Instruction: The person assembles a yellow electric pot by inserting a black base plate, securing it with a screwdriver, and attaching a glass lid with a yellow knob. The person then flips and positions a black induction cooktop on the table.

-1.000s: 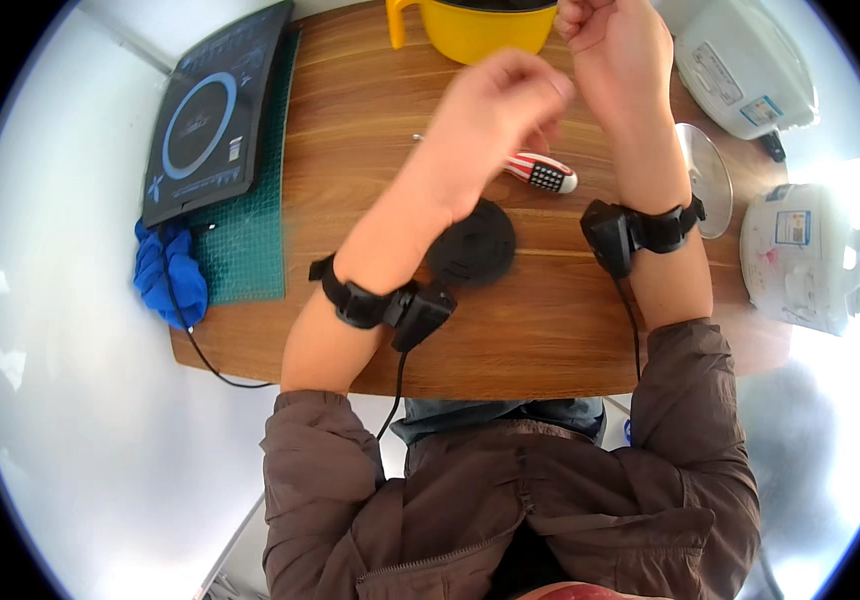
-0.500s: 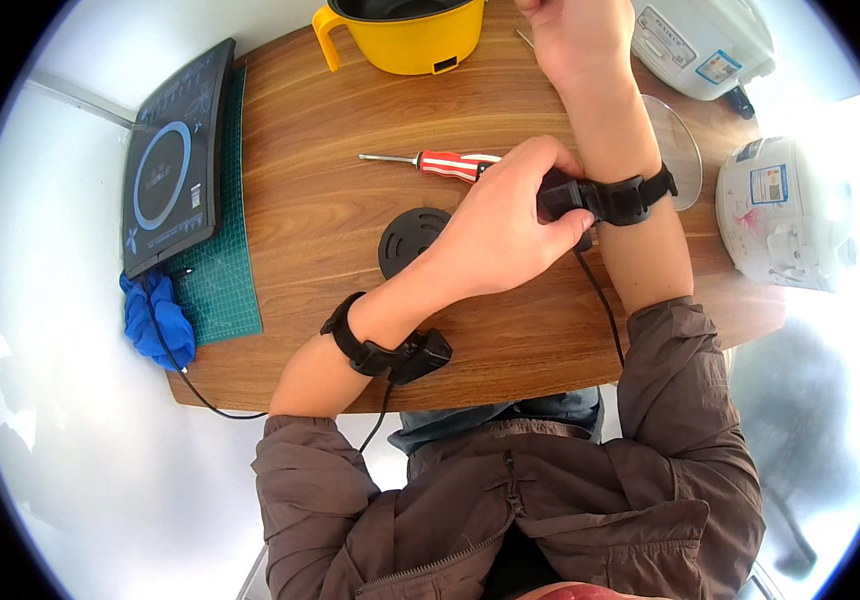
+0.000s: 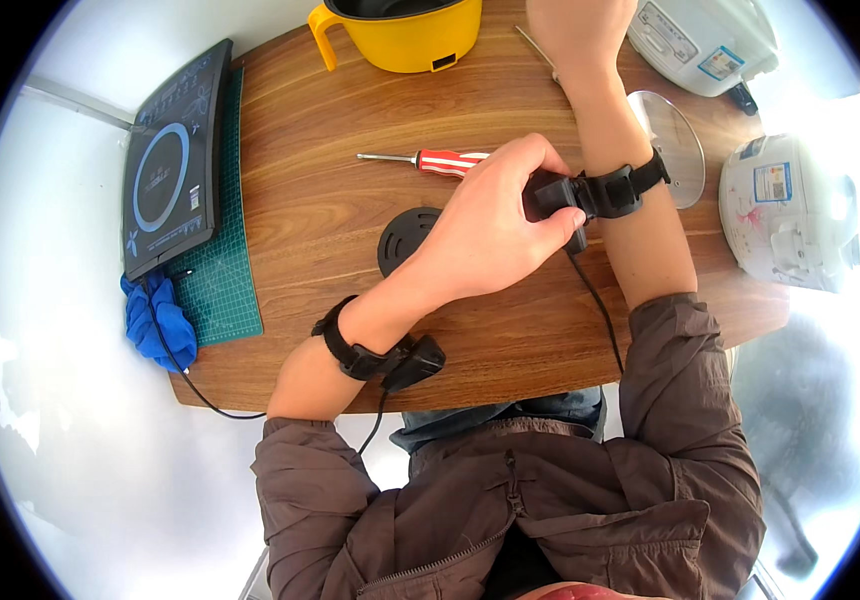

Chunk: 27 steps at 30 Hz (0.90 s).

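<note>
My left hand [image 3: 503,215] reaches across to my right wrist. Its thumb and fingers are closed on a small black wrist camera [image 3: 552,193] fixed to a black strap [image 3: 615,192] there. A similar device [image 3: 415,365] sits on my left wrist. My right hand [image 3: 580,35] is at the top edge, and its fingers lie out of view. Under my left hand lies a screwdriver [image 3: 442,162] with a red and white striped handle, partly covered. Beside my left wrist, a black slotted disc [image 3: 402,240] rests on the wooden table [image 3: 320,240], also partly covered.
A yellow pot [image 3: 410,45] stands at the back. Far left, a black induction cooktop [image 3: 165,170] leans over a green cutting mat [image 3: 225,290], with a blue cloth [image 3: 160,325] below. To the right are a glass lid [image 3: 685,150] and two white appliances [image 3: 700,40], [image 3: 780,215]. A cable [image 3: 598,300] hangs down.
My left hand and the black device it grips have moved slightly to the left. My right hand has shifted a little, showing more of a thin rod behind it.
</note>
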Motion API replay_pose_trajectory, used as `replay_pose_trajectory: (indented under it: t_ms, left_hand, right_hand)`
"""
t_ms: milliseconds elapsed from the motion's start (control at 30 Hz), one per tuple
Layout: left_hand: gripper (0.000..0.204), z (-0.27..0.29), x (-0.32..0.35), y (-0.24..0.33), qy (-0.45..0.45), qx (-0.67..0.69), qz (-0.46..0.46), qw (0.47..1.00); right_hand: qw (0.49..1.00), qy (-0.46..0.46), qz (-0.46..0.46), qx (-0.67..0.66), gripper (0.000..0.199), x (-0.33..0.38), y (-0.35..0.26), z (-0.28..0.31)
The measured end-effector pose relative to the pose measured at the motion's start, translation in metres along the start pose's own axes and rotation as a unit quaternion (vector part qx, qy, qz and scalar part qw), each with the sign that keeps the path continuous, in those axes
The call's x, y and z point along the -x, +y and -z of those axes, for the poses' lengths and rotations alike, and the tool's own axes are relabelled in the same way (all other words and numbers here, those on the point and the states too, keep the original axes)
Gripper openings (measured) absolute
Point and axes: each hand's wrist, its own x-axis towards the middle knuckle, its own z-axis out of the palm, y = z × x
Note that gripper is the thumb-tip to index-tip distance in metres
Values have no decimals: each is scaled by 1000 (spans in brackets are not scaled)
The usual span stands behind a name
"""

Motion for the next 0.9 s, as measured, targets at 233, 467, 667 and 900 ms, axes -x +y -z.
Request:
replay_pose_trajectory:
  t_ms: [233, 467, 667, 900]
  left_hand:
    - [28, -5, -1, 0, 8, 6, -23, 1000]
    - [30, -6, 3, -3, 4, 9, -65, 998]
    - [34, -6, -2, -1, -15, 22, -51, 998]
    - [41, 4, -1, 1, -44, 107, -6, 993]
  right_hand:
    - [964, -30, 229, 129, 3, 7, -18, -6]
    - [983, -86, -133, -94, 13, 6, -25, -4]
    - [757, -73, -438, -480, 24, 4, -6, 2]
    - [652, -88, -509, -555, 19, 10, 9, -3]
